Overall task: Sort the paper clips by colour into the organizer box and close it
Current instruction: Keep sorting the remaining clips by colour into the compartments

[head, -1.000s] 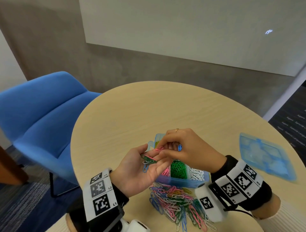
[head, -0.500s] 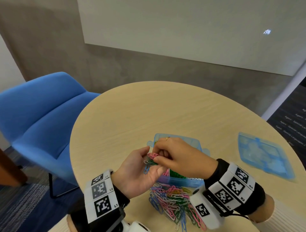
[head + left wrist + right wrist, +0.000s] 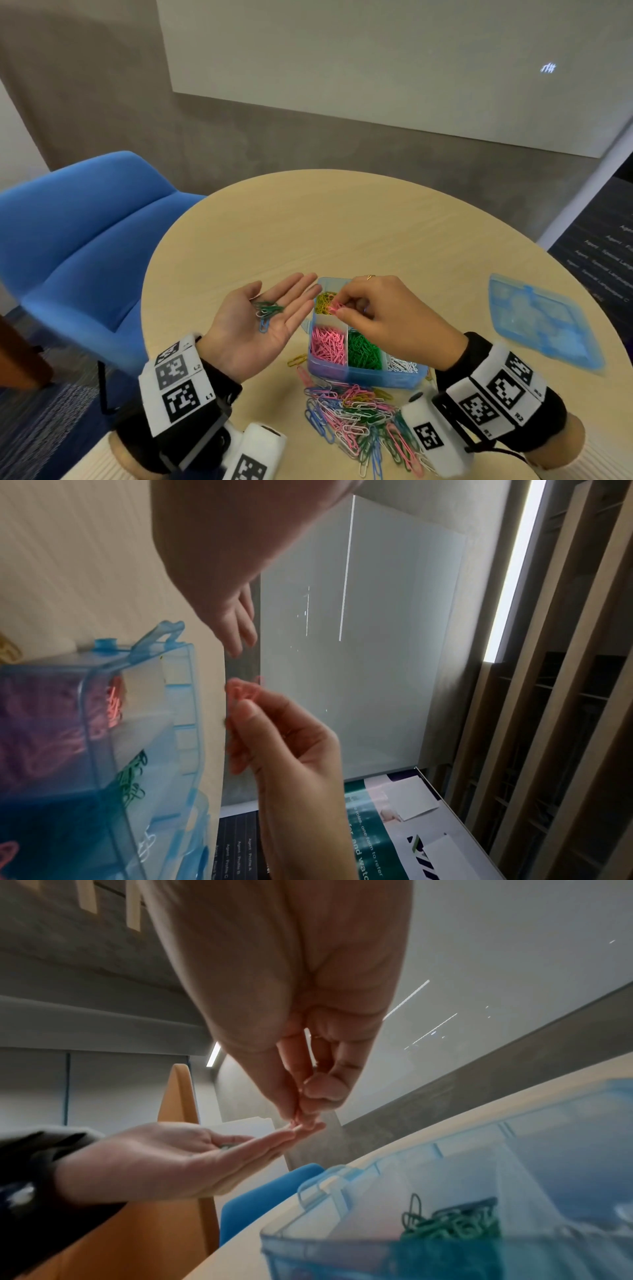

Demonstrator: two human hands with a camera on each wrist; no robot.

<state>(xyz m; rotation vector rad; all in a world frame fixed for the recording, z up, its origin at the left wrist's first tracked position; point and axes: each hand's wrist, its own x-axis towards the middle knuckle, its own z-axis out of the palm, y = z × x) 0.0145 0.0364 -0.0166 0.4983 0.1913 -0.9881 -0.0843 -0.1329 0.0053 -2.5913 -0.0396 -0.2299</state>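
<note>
The blue organizer box (image 3: 400, 378) stands open on the round table, with yellow, pink, green and white clips in separate compartments. My left hand (image 3: 267, 317) lies palm up just left of the box, fingers straight, with several green, white and blue clips (image 3: 269, 313) resting on the palm. My right hand (image 3: 337, 308) hovers over the box's far left part and pinches pink clips (image 3: 245, 693) between thumb and fingertips (image 3: 301, 1118). A mixed pile of clips (image 3: 359, 416) lies in front of the box.
The box's blue lid (image 3: 544, 320) lies flat at the table's right edge. A blue chair (image 3: 85, 240) stands left of the table (image 3: 342, 233). One yellow clip (image 3: 297, 359) lies loose beside the box's left wall.
My right hand has drawn pink clips out of the left palm and moved right over the box. The left hand has opened flat and shifted left, apart from the right.
</note>
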